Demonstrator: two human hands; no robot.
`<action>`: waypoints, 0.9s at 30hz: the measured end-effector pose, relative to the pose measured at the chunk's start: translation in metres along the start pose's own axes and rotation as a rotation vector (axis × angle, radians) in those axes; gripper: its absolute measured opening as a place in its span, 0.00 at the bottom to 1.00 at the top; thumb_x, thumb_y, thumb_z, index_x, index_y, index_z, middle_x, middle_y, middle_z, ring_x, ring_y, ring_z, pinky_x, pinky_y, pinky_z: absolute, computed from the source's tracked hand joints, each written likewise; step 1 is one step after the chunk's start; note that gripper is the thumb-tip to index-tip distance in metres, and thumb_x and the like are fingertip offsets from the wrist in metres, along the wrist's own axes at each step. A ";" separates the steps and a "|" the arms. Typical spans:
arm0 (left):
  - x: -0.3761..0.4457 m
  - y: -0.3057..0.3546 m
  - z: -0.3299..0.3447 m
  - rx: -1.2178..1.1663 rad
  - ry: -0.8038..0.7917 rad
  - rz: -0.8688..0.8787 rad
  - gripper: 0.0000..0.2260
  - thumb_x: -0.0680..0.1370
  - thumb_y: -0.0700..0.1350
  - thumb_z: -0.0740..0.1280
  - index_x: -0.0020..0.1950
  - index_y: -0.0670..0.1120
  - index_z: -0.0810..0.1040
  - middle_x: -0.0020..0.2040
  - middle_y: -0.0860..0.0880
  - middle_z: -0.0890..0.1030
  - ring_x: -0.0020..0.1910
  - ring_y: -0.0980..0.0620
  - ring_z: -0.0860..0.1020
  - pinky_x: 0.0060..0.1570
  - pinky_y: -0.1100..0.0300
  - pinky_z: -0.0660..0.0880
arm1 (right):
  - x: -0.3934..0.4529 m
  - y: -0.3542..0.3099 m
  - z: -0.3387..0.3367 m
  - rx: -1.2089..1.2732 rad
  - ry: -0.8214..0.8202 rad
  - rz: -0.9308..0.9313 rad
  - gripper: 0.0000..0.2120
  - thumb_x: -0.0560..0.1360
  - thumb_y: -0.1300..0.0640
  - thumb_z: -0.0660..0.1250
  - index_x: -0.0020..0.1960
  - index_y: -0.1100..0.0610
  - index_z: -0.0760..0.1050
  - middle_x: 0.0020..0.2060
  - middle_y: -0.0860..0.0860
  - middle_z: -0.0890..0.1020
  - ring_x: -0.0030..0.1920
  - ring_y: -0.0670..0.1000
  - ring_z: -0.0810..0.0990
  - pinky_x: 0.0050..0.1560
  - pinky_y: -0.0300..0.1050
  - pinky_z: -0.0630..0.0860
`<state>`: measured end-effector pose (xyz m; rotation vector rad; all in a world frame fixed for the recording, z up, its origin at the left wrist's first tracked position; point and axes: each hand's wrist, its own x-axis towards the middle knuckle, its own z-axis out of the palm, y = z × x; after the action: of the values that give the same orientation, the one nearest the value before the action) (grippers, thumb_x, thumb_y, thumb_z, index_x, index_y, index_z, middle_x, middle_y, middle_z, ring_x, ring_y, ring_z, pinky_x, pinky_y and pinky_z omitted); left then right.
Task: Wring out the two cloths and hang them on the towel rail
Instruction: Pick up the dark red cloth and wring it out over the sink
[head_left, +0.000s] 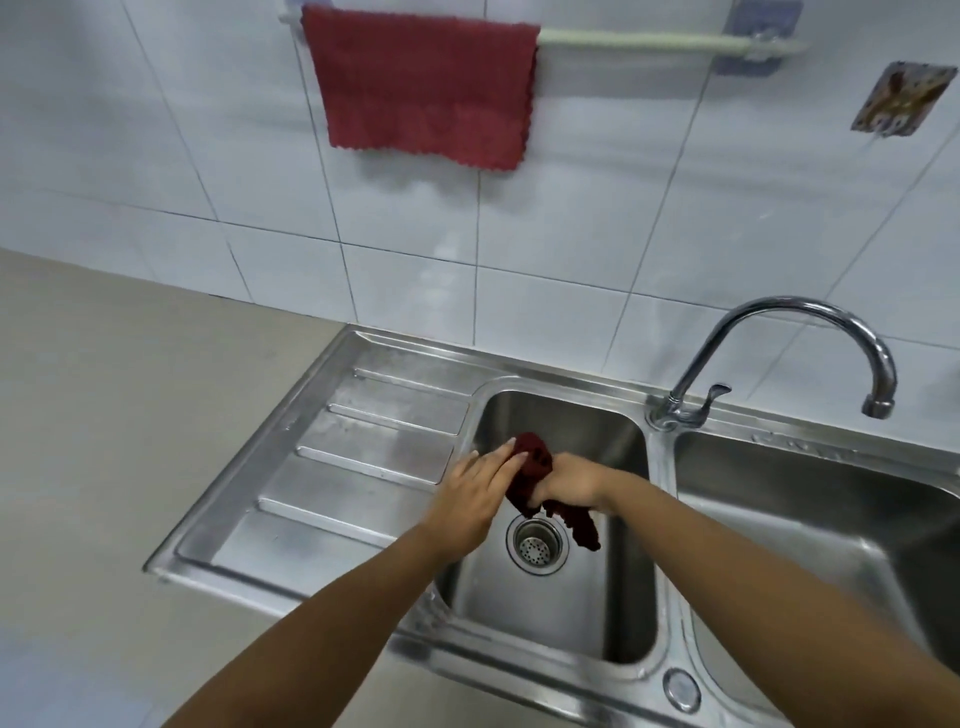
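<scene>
A red cloth (423, 88) hangs spread over the left part of the white towel rail (649, 39) on the tiled wall. A second, darker red wet cloth (532, 460) is bunched up above the left sink basin (561, 415). My right hand (569, 480) is closed around its middle, and a loose end dangles below toward the drain (536, 543). My left hand (475, 493) lies against the cloth's upper end, its fingers fairly straight and pressed on the fabric.
A curved chrome tap (810, 332) stands between the two basins, its spout over the right basin (831, 519). The ribbed steel drainboard (353, 467) lies left of the sink. A beige counter (104, 415) spreads further left. A sticker hook (901, 98) is on the wall.
</scene>
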<state>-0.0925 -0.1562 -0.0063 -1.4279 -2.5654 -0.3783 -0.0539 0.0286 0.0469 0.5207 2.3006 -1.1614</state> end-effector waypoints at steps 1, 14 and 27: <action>0.001 0.002 0.000 0.019 -0.024 -0.014 0.36 0.66 0.35 0.70 0.73 0.43 0.65 0.67 0.43 0.76 0.63 0.46 0.76 0.64 0.50 0.71 | -0.001 0.001 0.001 0.031 -0.065 0.016 0.12 0.69 0.62 0.73 0.52 0.59 0.79 0.39 0.54 0.81 0.38 0.51 0.80 0.36 0.41 0.79; 0.022 0.021 -0.008 0.109 -0.185 -0.014 0.11 0.74 0.51 0.60 0.48 0.46 0.77 0.43 0.48 0.82 0.42 0.45 0.79 0.42 0.54 0.68 | -0.018 0.012 0.021 -0.698 0.216 -0.110 0.07 0.68 0.52 0.68 0.42 0.54 0.75 0.38 0.50 0.79 0.41 0.54 0.79 0.38 0.44 0.73; 0.042 0.035 -0.026 -0.342 -0.593 -0.406 0.14 0.76 0.47 0.59 0.30 0.47 0.70 0.31 0.49 0.75 0.34 0.46 0.74 0.36 0.56 0.69 | -0.021 0.026 0.017 -0.989 0.392 -0.300 0.12 0.74 0.45 0.65 0.46 0.54 0.77 0.42 0.51 0.83 0.40 0.54 0.79 0.38 0.45 0.73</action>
<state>-0.0836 -0.1120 0.0345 -1.2425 -3.4329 -0.5382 -0.0186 0.0271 0.0348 0.0089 2.9658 0.0999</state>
